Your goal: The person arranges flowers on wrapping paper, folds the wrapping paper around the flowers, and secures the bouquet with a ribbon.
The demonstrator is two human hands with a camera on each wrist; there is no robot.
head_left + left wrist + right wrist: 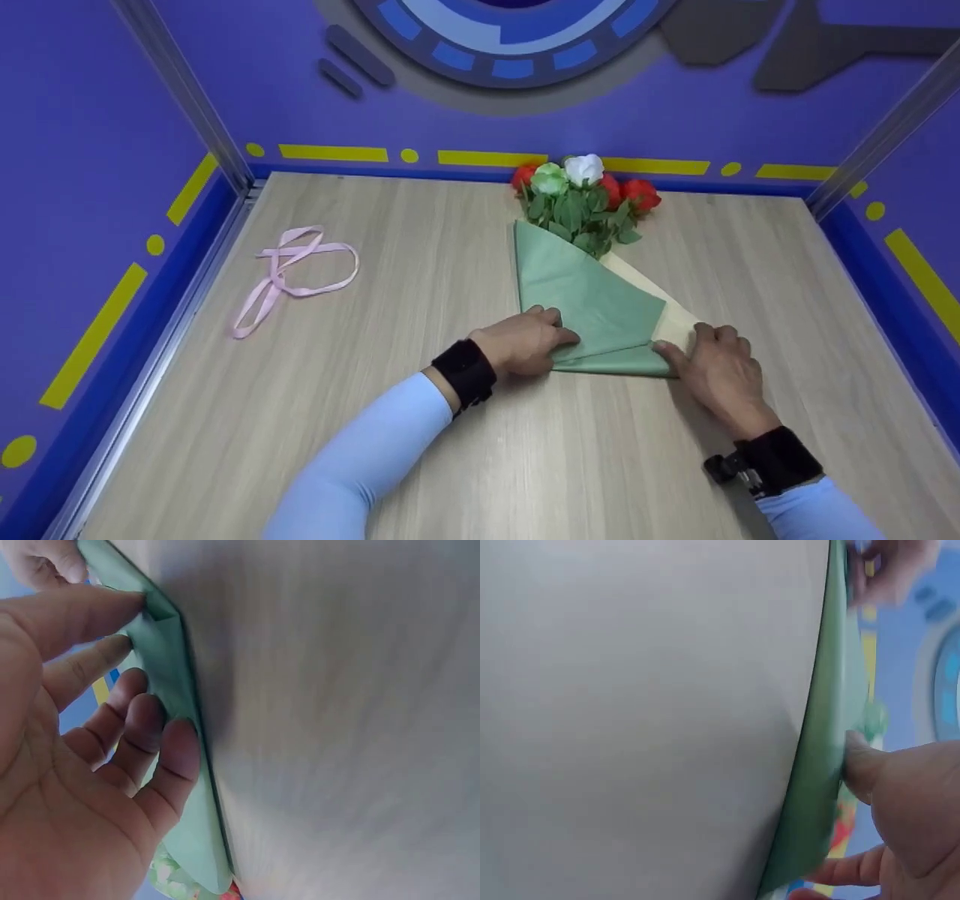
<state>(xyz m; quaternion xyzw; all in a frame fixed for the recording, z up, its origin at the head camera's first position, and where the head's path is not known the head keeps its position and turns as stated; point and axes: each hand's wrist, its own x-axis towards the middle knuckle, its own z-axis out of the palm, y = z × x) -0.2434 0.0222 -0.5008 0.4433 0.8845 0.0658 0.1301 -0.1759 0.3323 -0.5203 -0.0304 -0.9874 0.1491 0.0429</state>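
Note:
A bouquet of artificial roses lies wrapped in green wrapping paper (589,289) whose cream inner side (677,321) shows at the right. Red roses (640,195), a white rose (584,169) and a pale green rose (550,179) stick out of the far end above green leaves (571,211). My left hand (525,343) rests on the near left part of the paper, its fingertips (180,739) touching the folded edge. At the right corner, my right hand (724,379) grips the paper, thumb (861,765) on the near fold and fingers at the outer edge.
A pink ribbon (279,281) lies loosely looped on the left of the wood-grain table (420,247). Blue walls (450,124) with yellow markings enclose the back and both sides. The flower heads lie close to the back wall.

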